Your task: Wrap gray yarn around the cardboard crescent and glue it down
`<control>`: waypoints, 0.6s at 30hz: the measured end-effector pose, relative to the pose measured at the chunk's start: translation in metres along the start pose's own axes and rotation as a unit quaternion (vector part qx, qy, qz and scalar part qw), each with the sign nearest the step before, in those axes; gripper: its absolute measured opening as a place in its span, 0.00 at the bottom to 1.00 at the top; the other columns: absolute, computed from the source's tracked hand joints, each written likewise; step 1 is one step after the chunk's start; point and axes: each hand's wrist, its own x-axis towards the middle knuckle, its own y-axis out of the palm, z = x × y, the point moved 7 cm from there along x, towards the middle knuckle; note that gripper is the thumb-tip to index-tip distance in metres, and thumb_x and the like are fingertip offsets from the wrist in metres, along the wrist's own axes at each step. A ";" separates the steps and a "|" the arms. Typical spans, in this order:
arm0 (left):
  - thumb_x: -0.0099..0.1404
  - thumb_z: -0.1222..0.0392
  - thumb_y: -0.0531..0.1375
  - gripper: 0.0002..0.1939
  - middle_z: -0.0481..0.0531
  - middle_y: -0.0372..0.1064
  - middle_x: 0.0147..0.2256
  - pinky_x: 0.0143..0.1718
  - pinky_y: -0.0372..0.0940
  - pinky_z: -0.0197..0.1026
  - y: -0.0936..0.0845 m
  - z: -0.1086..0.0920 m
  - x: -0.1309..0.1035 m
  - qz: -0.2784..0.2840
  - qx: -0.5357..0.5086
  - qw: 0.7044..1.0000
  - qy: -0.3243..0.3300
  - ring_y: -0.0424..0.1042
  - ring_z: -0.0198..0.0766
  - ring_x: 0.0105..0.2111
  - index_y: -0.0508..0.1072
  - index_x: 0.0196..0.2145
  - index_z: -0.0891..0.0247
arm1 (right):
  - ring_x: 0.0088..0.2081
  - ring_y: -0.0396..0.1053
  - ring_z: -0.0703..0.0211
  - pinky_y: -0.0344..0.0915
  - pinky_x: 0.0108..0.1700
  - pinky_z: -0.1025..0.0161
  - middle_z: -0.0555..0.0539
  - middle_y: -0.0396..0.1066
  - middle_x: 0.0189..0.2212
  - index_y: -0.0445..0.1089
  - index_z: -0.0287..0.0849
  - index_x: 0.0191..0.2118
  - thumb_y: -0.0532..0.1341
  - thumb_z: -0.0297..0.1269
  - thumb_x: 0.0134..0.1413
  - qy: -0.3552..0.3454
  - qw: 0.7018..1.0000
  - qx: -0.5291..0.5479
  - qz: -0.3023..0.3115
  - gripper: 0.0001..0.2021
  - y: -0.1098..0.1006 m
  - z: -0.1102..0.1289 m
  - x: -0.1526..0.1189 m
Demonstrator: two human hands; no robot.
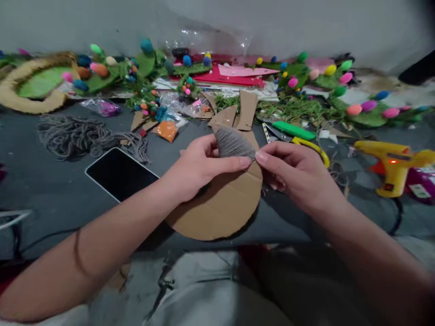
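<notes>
A round piece of brown cardboard [217, 210] is held tilted above the dark table's front edge. Grey yarn [233, 142] lies in tight rows over its upper part. My left hand [204, 165] grips the cardboard, its thumb pressed flat along the lower edge of the yarn rows and its other fingers partly hidden behind. At the right rim, the thumb and forefinger of my right hand [295, 170] pinch the end of the yarn, close to the left thumb tip. A loose heap of grey yarn [73, 136] rests at the left.
A phone [120, 174] lies beside my left forearm. Yellow-handled scissors [314, 149] and a green-handled tool [294, 130] are beyond my right hand. A yellow glue gun [390, 165] with a red light stands at right. Cardboard scraps [247, 108] and felt-ball decorations [102, 72] line the back.
</notes>
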 end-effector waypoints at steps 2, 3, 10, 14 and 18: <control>0.56 0.58 0.73 0.19 0.54 0.78 0.42 0.42 0.72 0.42 -0.002 0.004 0.001 -0.007 0.019 1.000 -0.008 0.77 0.41 0.40 0.75 0.43 0.64 | 0.19 0.58 0.73 0.52 0.20 0.70 0.55 0.61 0.19 0.74 0.40 0.33 0.66 0.43 0.61 0.006 1.000 0.011 0.010 0.11 -0.002 -0.006 0.001; 0.55 0.56 0.74 0.23 0.56 0.77 0.44 0.44 0.72 0.44 -0.005 0.005 0.002 -0.017 0.038 0.999 -0.010 0.77 0.43 0.42 0.74 0.46 0.64 | 0.19 0.57 0.73 0.51 0.20 0.70 0.55 0.61 0.19 0.74 0.40 0.32 0.66 0.43 0.61 0.011 1.000 0.015 0.014 0.11 -0.003 -0.008 0.002; 0.51 0.47 0.75 0.35 0.55 0.69 0.59 0.59 0.61 0.50 -0.015 -0.042 -0.003 -0.051 0.382 0.907 0.173 0.67 0.51 0.59 0.72 0.55 0.56 | 0.19 0.58 0.71 0.50 0.19 0.69 0.54 0.63 0.18 0.75 0.42 0.30 0.68 0.42 0.57 0.057 0.994 -0.066 0.064 0.10 -0.009 -0.010 0.007; 0.64 0.43 0.65 0.19 0.50 0.77 0.42 0.44 0.66 0.40 0.000 -0.037 -0.006 0.076 0.441 0.887 0.113 0.75 0.41 0.42 0.78 0.46 0.58 | 0.18 0.57 0.70 0.50 0.18 0.69 0.55 0.63 0.17 0.75 0.42 0.28 0.67 0.39 0.55 0.067 0.987 -0.109 0.100 0.08 0.001 -0.004 0.008; 0.68 0.44 0.62 0.19 0.46 0.68 0.26 0.28 0.57 0.36 0.012 -0.026 -0.007 0.152 0.451 0.875 0.090 0.65 0.32 0.27 0.76 0.33 0.63 | 0.18 0.57 0.71 0.51 0.19 0.70 0.55 0.63 0.17 0.74 0.41 0.28 0.67 0.38 0.56 0.070 0.984 -0.111 0.118 0.09 0.007 -0.004 0.008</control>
